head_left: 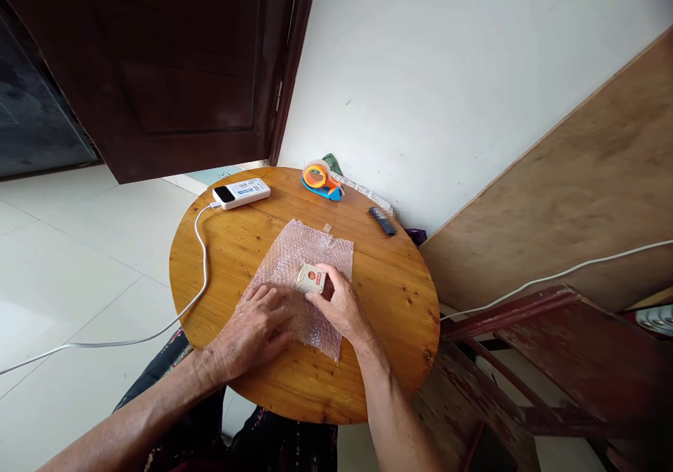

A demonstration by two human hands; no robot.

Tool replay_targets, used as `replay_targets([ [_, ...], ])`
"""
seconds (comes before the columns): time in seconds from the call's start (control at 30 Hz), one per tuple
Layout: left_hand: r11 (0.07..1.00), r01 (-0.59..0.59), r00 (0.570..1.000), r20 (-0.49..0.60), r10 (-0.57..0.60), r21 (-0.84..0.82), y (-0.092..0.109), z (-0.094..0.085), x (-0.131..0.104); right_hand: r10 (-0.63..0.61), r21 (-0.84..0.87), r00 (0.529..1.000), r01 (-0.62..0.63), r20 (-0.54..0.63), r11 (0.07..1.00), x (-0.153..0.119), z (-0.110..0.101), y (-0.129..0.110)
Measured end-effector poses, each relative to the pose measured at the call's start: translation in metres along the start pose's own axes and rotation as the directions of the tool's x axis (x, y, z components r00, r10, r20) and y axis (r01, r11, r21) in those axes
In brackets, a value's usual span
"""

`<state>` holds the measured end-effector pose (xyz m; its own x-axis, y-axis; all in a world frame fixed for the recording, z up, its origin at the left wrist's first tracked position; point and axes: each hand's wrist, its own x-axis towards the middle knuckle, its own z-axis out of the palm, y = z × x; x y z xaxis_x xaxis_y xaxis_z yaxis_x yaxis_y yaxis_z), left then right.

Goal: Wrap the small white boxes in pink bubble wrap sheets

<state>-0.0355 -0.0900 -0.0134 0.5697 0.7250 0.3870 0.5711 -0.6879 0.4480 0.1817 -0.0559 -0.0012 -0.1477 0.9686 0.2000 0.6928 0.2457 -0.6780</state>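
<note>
Lying near the far left edge of the wooden table [389, 290], a white device [255, 191] trails a white cable [204, 261] over the left edge. Toward the near left edge, the left hand [260, 328] is palm down and spread, nothing visibly gripped, its fingers on the bubble wrap [287, 251]. That sheet spans the table's middle; it looks very light, limp and a little slippery, so a flat palm or a pinch at a corner should suit it. On the sheet's middle, well in from the table's edges, is a small box [310, 279], apparently card: probably light, fairly stiff, but liable to dent if squeezed. Its contents are hidden, so fragility cannot be told. Near the far edge sits a tape dispenser [331, 190]. The right hand [344, 307] grips the box, thumb on the near side and fingers on the far side; opposite faces seem the soundest hold. Near the far right edge lies a dark, partly blurred object [382, 221].
</note>
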Motion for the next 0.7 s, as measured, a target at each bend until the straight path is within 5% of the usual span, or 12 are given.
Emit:
replay_targets([
  [0.23, 0.992, -0.048, 0.997, 0.065, 0.04, 0.121, -0.007, -0.021, -0.008, 0.012, 0.063, 1.0, -0.013, 0.02, 0.998, 0.0, 0.0, 0.005],
  [0.7, 0.987, -0.101, 0.995, 0.039, 0.096, 0.127, -0.007, -0.001, 0.0, 0.031, 0.049, 0.999, -0.032, 0.021, 0.998, 0.0, -0.003, -0.004],
])
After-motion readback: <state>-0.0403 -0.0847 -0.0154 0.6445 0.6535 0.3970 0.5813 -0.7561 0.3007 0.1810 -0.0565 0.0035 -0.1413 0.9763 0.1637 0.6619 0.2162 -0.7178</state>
